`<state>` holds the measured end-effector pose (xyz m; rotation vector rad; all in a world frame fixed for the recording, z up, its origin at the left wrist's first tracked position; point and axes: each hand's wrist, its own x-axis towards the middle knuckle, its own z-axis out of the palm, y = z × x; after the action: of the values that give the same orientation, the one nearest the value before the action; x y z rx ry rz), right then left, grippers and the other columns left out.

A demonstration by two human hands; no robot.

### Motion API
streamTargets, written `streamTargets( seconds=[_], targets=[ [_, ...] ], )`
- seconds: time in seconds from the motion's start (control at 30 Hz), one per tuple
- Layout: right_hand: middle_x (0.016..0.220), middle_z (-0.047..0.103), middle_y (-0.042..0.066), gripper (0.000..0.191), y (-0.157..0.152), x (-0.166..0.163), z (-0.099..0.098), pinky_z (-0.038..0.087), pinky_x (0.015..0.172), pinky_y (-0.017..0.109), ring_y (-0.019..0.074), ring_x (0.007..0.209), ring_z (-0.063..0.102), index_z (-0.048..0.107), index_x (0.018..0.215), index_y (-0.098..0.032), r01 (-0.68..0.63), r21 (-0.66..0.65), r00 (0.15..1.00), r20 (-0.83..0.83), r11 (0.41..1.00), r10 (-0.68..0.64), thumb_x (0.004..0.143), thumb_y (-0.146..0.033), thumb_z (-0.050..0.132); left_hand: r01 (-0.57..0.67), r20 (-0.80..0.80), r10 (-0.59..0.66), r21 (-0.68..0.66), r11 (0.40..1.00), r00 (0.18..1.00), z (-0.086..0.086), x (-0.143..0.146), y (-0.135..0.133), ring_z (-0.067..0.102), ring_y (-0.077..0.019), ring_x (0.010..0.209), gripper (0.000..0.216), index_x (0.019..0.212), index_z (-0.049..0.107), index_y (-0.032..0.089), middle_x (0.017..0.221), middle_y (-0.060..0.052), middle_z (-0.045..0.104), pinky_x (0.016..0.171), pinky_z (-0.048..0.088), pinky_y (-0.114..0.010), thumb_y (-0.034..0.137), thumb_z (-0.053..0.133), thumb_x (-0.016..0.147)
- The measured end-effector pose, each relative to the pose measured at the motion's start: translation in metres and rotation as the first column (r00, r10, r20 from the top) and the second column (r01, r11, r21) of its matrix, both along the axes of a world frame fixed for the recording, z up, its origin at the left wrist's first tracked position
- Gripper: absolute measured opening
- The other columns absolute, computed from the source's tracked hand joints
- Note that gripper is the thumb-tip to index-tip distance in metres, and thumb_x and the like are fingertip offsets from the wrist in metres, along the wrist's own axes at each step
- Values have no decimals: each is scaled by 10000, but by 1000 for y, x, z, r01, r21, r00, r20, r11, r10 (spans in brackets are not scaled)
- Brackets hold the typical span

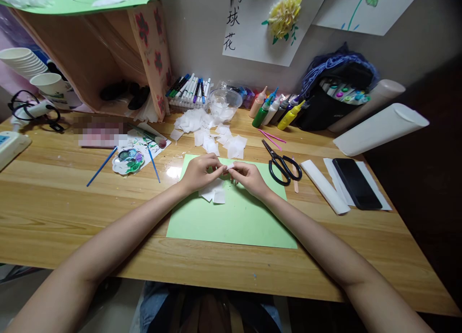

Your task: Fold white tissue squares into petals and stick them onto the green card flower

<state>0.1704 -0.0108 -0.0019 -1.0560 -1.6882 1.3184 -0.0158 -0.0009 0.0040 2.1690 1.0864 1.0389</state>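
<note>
My left hand [198, 173] and my right hand [249, 178] meet over a light green paper sheet [238, 222] lying on the wooden desk. Both pinch a small white tissue piece [230, 166] between their fingertips. Under my left hand a few loose white tissue squares [213, 192] rest on the green sheet. A larger heap of white tissue squares [212, 131] lies beyond the sheet, towards the wall.
Black scissors [279, 163] lie right of the sheet, with a black phone [356, 183] on white strips further right. A paint palette [128, 160] and blue brushes lie at the left. Markers, a clear bowl [225, 103] and paint bottles [276, 112] line the wall.
</note>
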Motion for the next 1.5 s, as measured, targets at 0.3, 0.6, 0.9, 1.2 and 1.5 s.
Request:
streamTargets(
  seconds=[0.3, 0.6, 0.9, 1.2, 1.5],
  targets=[
    [689, 582, 10, 239, 1, 0, -1, 375, 518, 234, 91, 540, 460, 699, 800, -160, 68, 33, 998, -15, 997, -67, 827, -363, 575, -19, -68, 32, 189, 982, 997, 0, 3, -5, 614, -128, 729, 164, 918, 651, 180, 833, -40, 675, 669, 458, -237, 308, 579, 845],
    [723, 622, 30, 224, 0, -2, -2, 383, 518, 241, 117, 596, 521, 713, 762, -166, 105, 94, 994, 25, 990, -108, 818, -338, 582, -76, -101, 96, 186, 980, 990, -2, 3, -6, 611, -125, 684, 132, 819, 647, 186, 753, -22, 675, 638, 446, -236, 255, 541, 857],
    [789, 681, 60, 257, 0, -2, 1, 403, 512, 233, 112, 593, 537, 730, 809, -148, 146, 45, 988, 40, 988, -147, 819, -353, 575, -317, 74, 317, -17, 948, 945, -1, 1, 1, 522, -100, 626, 104, 773, 557, 179, 748, 0, 603, 604, 416, -230, 238, 522, 852],
    [861, 684, 71, 276, 0, -3, 0, 422, 544, 242, 129, 654, 562, 699, 862, -156, 141, 29, 988, 61, 990, -142, 831, -396, 568, -302, 152, 311, -78, 950, 938, 0, 0, 4, 507, -96, 601, 123, 746, 555, 174, 700, 7, 586, 583, 416, -228, 254, 550, 840],
    [595, 455, -29, 371, -4, -5, 4, 332, 528, 243, 99, 554, 410, 513, 623, -175, 186, 96, 974, 111, 978, -196, 777, -490, 631, -128, 69, 128, -1, 992, 989, 0, 3, -4, 543, -104, 646, 106, 791, 591, 180, 734, -1, 612, 599, 424, -224, 266, 565, 848]
  ],
)
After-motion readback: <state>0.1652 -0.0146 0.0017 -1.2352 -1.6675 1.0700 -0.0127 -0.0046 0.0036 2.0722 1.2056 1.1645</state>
